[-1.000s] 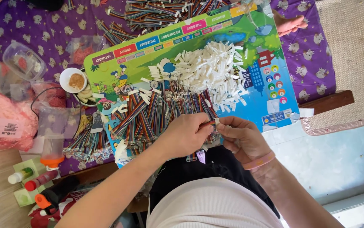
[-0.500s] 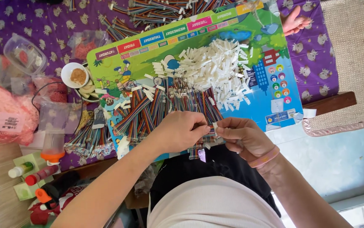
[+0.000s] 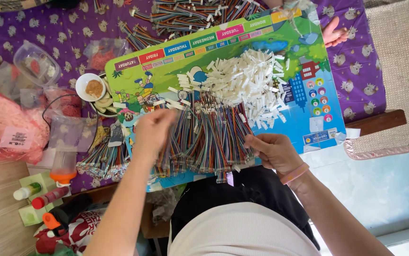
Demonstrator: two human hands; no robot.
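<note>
Multicoloured wire bundles [image 3: 209,142] lie on the green board [image 3: 327,118], below white connectors [image 3: 247,83]. Left hand [image 3: 153,130] blurred, grip unclear; right hand [image 3: 273,151] pinches wire ends; bowl [image 3: 90,87] left of board.

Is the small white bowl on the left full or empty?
Not empty. The white bowl sits upright on the purple cloth, and brown contents cover its bottom. How deep they go cannot be told from above.

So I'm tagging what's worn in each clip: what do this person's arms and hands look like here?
Both forearms are bare, with no sleeves or gloves in view. The right hand has a pink band around its wrist. The left hand is motion-blurred; no ring, watch or band can be made out on it.
</note>
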